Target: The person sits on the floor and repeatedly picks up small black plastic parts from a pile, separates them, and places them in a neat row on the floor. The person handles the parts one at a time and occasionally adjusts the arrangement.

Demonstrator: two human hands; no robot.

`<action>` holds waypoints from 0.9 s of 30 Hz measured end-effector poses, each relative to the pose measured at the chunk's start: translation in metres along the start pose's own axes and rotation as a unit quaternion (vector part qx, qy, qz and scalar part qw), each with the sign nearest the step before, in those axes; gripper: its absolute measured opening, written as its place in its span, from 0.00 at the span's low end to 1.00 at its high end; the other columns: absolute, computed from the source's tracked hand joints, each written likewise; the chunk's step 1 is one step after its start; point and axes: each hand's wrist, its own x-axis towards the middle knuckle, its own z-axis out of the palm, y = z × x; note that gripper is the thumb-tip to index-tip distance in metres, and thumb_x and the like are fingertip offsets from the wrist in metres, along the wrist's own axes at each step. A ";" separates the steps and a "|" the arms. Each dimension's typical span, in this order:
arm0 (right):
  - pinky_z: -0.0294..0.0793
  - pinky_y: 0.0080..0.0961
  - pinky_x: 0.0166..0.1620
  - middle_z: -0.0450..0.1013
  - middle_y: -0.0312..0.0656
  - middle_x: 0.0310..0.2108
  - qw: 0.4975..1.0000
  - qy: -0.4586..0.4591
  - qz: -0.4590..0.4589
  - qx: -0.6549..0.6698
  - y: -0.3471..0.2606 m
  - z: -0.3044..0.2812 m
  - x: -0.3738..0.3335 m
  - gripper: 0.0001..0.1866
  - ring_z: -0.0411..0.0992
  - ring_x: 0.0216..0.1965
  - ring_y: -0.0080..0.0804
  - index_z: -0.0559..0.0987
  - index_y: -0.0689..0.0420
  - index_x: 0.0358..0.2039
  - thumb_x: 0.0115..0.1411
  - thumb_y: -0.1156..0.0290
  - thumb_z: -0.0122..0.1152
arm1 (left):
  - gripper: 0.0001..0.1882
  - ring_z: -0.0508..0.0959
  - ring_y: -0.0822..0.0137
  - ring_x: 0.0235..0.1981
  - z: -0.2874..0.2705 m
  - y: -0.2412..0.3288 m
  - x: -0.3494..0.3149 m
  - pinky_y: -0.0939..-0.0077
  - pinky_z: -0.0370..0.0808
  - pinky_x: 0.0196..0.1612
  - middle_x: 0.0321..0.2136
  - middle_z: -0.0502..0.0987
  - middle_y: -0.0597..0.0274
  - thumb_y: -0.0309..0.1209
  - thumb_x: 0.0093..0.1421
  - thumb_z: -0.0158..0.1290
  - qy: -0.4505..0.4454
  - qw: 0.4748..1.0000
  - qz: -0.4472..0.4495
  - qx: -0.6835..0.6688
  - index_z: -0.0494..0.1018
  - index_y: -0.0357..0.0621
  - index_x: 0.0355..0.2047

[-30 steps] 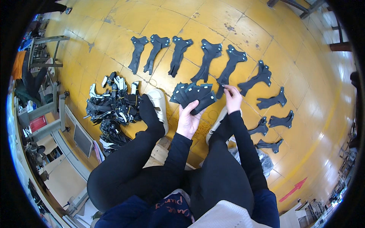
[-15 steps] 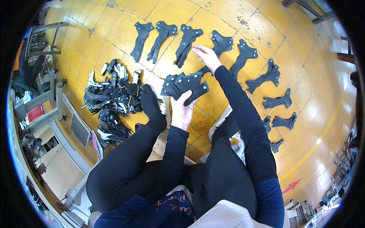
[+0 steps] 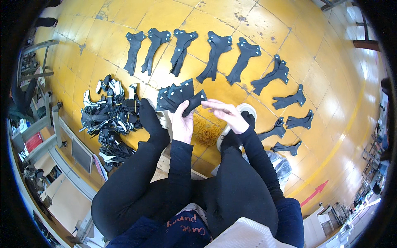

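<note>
My left hand (image 3: 182, 127) is closed around a fan of black fabric pieces (image 3: 175, 94) with small pale tags. One piece at the right end of the fan sticks out apart from the others. Beside that end, my right hand (image 3: 228, 115) has its fingers stretched out and nothing shows in them; its fingertips come near the piece, and whether they touch it I cannot tell. Under my hands, between my feet, lies a heap of yellow rubber bands (image 3: 206, 133).
Several small stacks of black cut pieces (image 3: 217, 49) lie in an arc on the yellow tiled floor (image 3: 264, 111). On the left is a heap of banded black and white bundles (image 3: 111, 107). A clear plastic bag (image 3: 281, 165) lies by my right leg, a metal-framed table (image 3: 72, 161) at far left.
My right hand has come back from the stacks in the arc to beside the fan. My left hand still holds the fabric pieces. The whole view has shifted slightly.
</note>
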 end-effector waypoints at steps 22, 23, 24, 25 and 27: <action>0.64 0.20 0.43 0.61 0.40 0.59 0.955 0.283 -0.055 0.072 0.019 -0.068 0.004 0.23 0.70 0.43 0.25 0.68 0.60 0.56 0.62 0.64 0.51 | 0.23 0.72 0.64 0.47 0.023 -0.013 -0.014 0.60 0.75 0.50 0.46 0.70 0.60 0.17 0.53 0.53 -0.040 0.999 -0.030 0.016 0.64 0.45 0.50; 0.65 0.18 0.41 0.61 0.40 0.58 0.953 0.295 -0.049 0.052 0.024 -0.083 0.010 0.22 0.72 0.40 0.23 0.70 0.58 0.55 0.61 0.64 0.53 | 0.23 0.72 0.64 0.47 0.025 -0.010 -0.015 0.61 0.75 0.49 0.47 0.70 0.60 0.18 0.53 0.52 -0.030 0.998 -0.048 -0.009 0.64 0.45 0.50; 0.66 0.17 0.38 0.62 0.40 0.58 0.950 0.309 -0.042 0.029 0.031 -0.098 0.016 0.21 0.73 0.36 0.22 0.72 0.56 0.53 0.60 0.64 0.55 | 0.22 0.73 0.64 0.46 0.026 -0.010 -0.015 0.62 0.75 0.49 0.46 0.71 0.61 0.19 0.54 0.52 -0.027 0.999 -0.040 0.003 0.65 0.44 0.49; 0.66 0.16 0.37 0.62 0.40 0.58 0.948 0.317 -0.016 0.009 0.036 -0.110 0.023 0.21 0.73 0.34 0.21 0.72 0.55 0.53 0.60 0.64 0.55 | 0.21 0.73 0.64 0.46 0.027 -0.013 -0.017 0.63 0.75 0.49 0.45 0.71 0.61 0.20 0.54 0.53 -0.024 0.999 -0.031 0.014 0.65 0.44 0.49; 0.65 0.14 0.34 0.62 0.39 0.58 0.946 0.323 0.028 -0.021 0.047 -0.128 0.037 0.22 0.72 0.32 0.19 0.72 0.54 0.54 0.60 0.62 0.55 | 0.22 0.74 0.65 0.45 0.029 -0.014 -0.018 0.66 0.75 0.46 0.45 0.72 0.62 0.22 0.53 0.54 -0.031 0.998 -0.020 0.046 0.65 0.45 0.49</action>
